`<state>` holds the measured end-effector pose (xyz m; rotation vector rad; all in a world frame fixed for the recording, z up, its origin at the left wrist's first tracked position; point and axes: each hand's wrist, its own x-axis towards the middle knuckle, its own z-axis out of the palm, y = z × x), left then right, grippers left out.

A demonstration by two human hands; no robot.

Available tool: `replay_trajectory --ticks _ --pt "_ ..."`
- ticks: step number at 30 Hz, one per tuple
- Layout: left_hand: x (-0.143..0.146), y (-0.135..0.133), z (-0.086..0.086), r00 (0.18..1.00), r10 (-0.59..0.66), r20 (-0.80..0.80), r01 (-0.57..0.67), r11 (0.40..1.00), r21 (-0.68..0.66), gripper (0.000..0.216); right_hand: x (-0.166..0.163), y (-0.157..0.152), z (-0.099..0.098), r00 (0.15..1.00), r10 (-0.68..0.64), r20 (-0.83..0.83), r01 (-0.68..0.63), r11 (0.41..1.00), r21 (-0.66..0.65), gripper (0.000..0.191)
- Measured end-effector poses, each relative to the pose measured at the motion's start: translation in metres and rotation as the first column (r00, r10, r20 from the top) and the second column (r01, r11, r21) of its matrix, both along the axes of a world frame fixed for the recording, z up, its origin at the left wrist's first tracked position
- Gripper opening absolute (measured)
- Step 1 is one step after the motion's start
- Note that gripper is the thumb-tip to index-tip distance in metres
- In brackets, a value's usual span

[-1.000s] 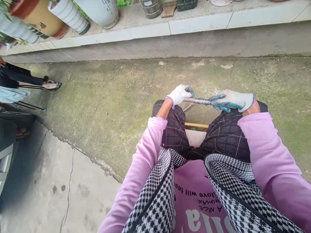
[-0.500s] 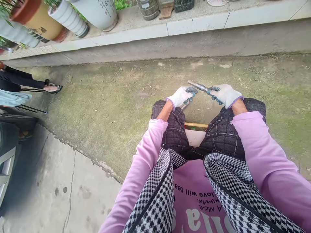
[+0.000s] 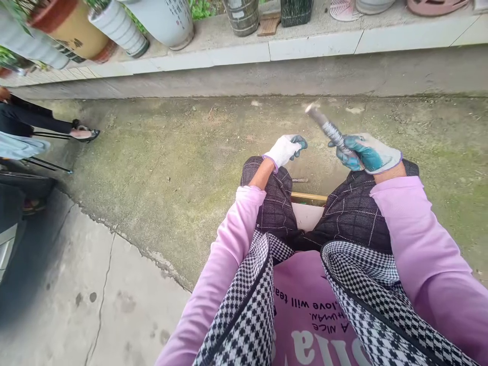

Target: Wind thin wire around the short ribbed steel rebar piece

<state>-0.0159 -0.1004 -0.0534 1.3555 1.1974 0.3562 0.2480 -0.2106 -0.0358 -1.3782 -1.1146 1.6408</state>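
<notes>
I sit with both gloved hands out over my knees. My right hand [image 3: 368,152], in a white glove with a teal palm, is closed round a short grey metal hose [image 3: 327,127] that points up and to the left. My left hand [image 3: 284,149] rests above my left knee, fingers curled, apart from the hose, and nothing shows in it. A thin piece of metal [image 3: 300,180] lies on the ground between my knees.
Mossy concrete ground [image 3: 171,162] stretches ahead to a raised white ledge [image 3: 312,43] with several pots and jars [image 3: 168,20]. A person's foot in a black shoe [image 3: 82,134] sits at the left beside thin chair legs. A wooden bar [image 3: 308,196] shows under my knees.
My left hand let go of the hose. My right hand lifted it and swung its free end up and away, so it now stands tilted rather than lying across between the hands.
</notes>
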Motion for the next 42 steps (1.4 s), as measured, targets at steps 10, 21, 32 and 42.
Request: replay_trajectory --ticks 10,21,32,42 --pt "-0.005 0.005 0.002 0.981 -0.079 -0.176 0.098 0.99 0.105 0.017 -0.002 0.011 -0.033 0.809 0.412 0.419 -0.303 0.903 -0.305 0.041" --pt "0.0 -0.001 -0.007 0.971 -0.089 -0.22 0.102 0.994 0.05 0.016 0.007 0.048 -0.066 0.56 0.211 0.801 -0.19 0.974 -0.123 0.039" --pt "0.009 -0.018 0.01 0.99 -0.109 -0.085 0.109 0.994 0.001 0.017 -0.017 0.046 -0.051 0.829 -0.105 0.549 0.181 0.98 -0.086 0.041" --pt "0.0 0.003 -0.018 0.981 -0.193 0.001 0.192 0.977 0.088 0.016 -0.007 0.005 -0.003 0.992 0.078 0.097 -0.071 0.995 -0.071 0.054"
